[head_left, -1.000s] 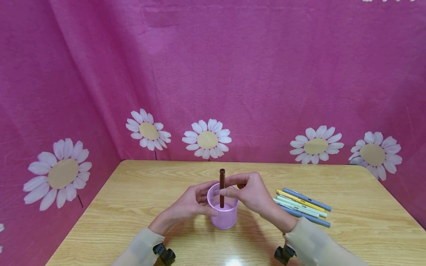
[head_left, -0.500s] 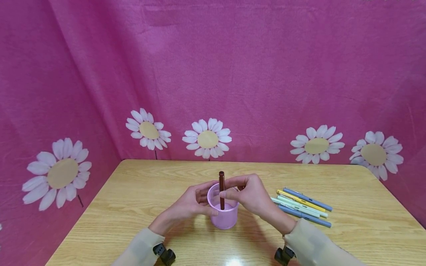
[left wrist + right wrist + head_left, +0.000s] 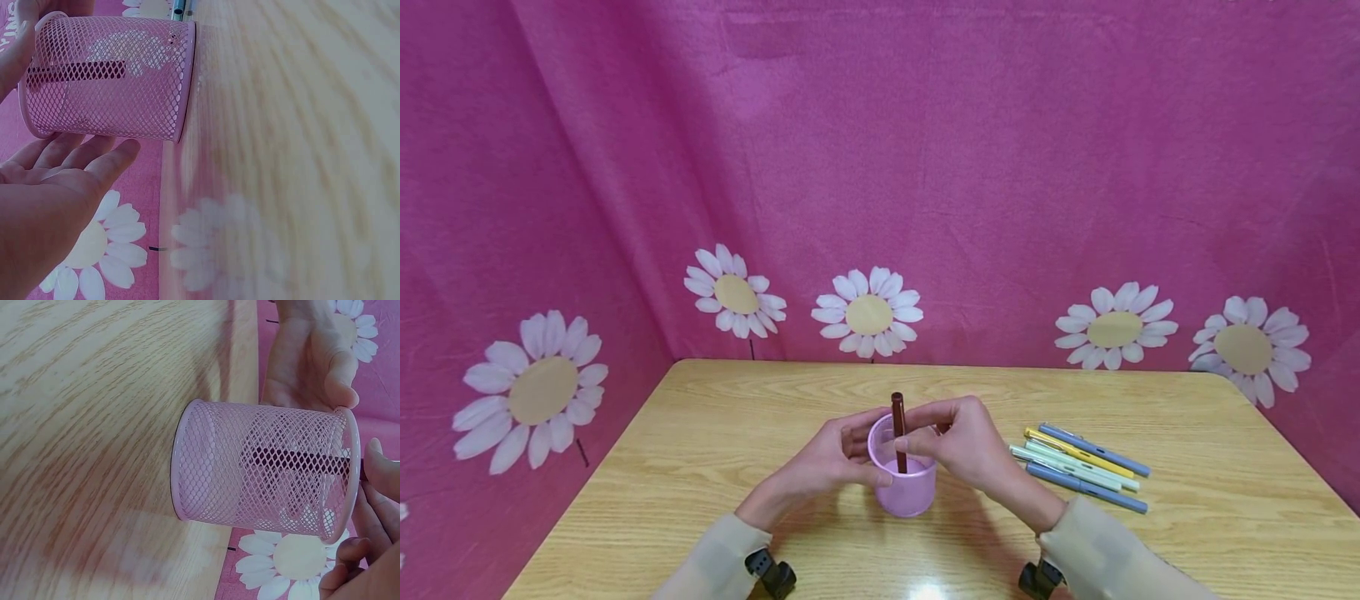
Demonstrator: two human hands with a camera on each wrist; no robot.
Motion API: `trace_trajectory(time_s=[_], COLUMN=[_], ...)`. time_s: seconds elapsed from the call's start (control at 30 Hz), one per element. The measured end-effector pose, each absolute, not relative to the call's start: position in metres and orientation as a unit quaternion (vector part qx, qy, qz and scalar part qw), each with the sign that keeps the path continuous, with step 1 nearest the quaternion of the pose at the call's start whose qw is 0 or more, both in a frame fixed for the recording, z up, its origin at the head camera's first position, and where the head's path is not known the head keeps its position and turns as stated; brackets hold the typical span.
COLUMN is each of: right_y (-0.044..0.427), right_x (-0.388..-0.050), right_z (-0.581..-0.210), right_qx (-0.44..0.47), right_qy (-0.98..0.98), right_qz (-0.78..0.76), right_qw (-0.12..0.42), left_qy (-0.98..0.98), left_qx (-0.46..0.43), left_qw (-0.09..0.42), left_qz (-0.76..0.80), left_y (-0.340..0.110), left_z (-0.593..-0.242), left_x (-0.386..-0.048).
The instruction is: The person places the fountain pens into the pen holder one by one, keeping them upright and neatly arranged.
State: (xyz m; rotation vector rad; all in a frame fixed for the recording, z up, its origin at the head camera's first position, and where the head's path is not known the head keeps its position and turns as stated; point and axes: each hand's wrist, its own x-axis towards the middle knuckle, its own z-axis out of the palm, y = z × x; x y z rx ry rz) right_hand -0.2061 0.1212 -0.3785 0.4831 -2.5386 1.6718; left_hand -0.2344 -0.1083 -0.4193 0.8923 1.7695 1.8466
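Observation:
A pink mesh cup (image 3: 906, 497) stands upright on the wooden table. My left hand (image 3: 829, 460) holds it from the left, thumb at the near rim and fingers round its side. Between thumb and fingers, my right hand (image 3: 972, 443) pinches a dark red pen (image 3: 898, 414) near the top. The pen is almost upright, its lower part inside the cup. Through the mesh, the right wrist view shows the pen (image 3: 300, 461) with its lower end above the bottom of the cup (image 3: 215, 469).
Several pens lie side by side on the table to the right: blue (image 3: 1093, 492), yellow (image 3: 1078, 451) and pale green (image 3: 1071, 467). Behind the wooden table (image 3: 700, 417) hangs a pink cloth with white daisies (image 3: 868, 315), which also covers the left side.
My right hand has lowered the dark red pen a little into the cup, and its top has shifted slightly left. My left hand and the cup have stayed almost still.

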Motion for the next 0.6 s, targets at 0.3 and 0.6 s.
trace_trajectory(time_s=[0.3,0.6], right_y=[0.1206,0.1201], right_x=[-0.204,-0.2037], right_z=[-0.3787,-0.3792], right_qx=[0.162,0.169], right_qy=[-0.825,-0.833], right_qz=[0.54,0.526], right_qw=[0.02,0.025], left_qy=[0.64,0.646], left_qx=[0.324,0.321], left_qw=[0.214,0.21], left_qz=[0.663,0.659], left_y=[-0.1089,-0.1092], left_z=[-0.4201,-0.4222], left_x=[-0.2346,-0.2356])
